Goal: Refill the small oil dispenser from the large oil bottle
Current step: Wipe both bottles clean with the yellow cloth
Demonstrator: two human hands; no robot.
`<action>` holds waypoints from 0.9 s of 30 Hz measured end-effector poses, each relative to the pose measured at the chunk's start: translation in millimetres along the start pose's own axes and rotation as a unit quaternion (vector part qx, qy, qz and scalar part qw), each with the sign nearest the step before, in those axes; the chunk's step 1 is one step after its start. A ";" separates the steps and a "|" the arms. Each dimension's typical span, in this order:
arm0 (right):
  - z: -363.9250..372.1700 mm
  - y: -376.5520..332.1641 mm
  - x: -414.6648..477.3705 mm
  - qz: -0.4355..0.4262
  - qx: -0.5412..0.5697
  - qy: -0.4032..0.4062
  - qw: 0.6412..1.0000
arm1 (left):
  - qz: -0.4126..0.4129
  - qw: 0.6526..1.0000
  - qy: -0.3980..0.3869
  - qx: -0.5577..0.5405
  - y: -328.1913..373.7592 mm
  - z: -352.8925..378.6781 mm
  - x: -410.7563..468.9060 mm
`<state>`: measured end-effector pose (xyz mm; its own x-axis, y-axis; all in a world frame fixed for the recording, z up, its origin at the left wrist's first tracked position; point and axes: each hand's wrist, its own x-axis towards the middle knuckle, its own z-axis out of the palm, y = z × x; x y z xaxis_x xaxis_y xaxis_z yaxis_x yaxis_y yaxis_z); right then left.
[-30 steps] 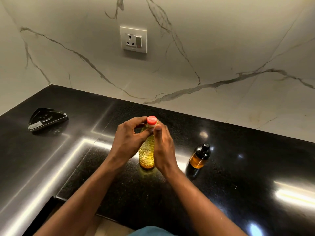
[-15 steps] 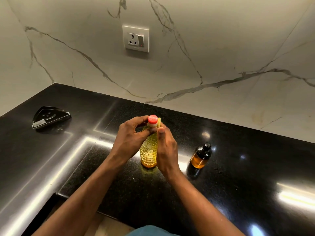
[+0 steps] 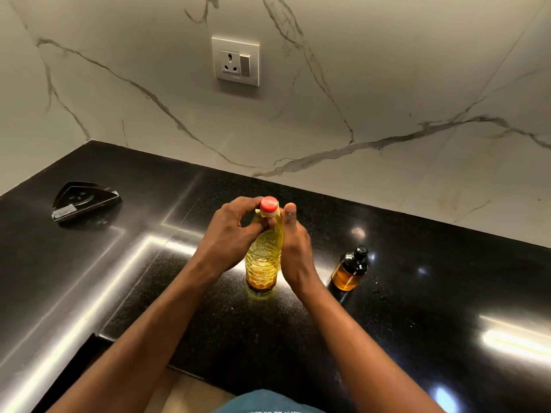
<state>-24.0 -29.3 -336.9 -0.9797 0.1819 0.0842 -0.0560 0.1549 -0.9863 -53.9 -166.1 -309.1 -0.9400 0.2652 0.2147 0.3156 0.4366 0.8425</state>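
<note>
The large oil bottle (image 3: 264,257), clear plastic full of yellow oil with a red cap (image 3: 269,203), stands upright on the black counter (image 3: 387,338). My left hand (image 3: 231,234) curls round its neck just under the cap, thumb and fingers meeting there. My right hand (image 3: 293,248) grips the bottle's right side, thumb up beside the cap. The small oil dispenser (image 3: 351,269), an amber bottle with a black pump top, stands to the right of my right hand, apart from it.
A black triangular holder (image 3: 85,201) lies at the counter's far left. A wall socket (image 3: 235,61) sits on the marble backsplash above. The counter's front edge runs near my forearms, with a step at lower left.
Both hands stay on the bottle; the fingers have shifted slightly at the neck. The cap is still on. The view has drifted a little.
</note>
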 end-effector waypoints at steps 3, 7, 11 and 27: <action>0.2 -14.1 1.7 0.007 0.044 -0.001 0.999 | 0.000 0.999 0.006 0.048 -4.1 0.9 0.5; -1.5 -12.0 6.6 0.020 0.031 -0.021 0.999 | -0.013 0.999 -0.005 0.045 -2.3 1.6 0.4; -8.1 9.4 8.3 0.040 -0.031 -0.015 0.999 | 0.007 1.000 0.012 0.028 2.8 1.9 -1.5; 15.3 -0.4 -10.8 -0.059 -0.049 0.012 0.997 | 0.006 0.997 0.042 -0.059 6.2 7.5 -9.9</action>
<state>-16.3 -46.2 -339.6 -0.9626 0.1800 0.2027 -0.1498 0.2702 -0.9511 -41.7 -159.5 -309.8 -0.9456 0.1940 0.2611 0.3135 0.3284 0.8910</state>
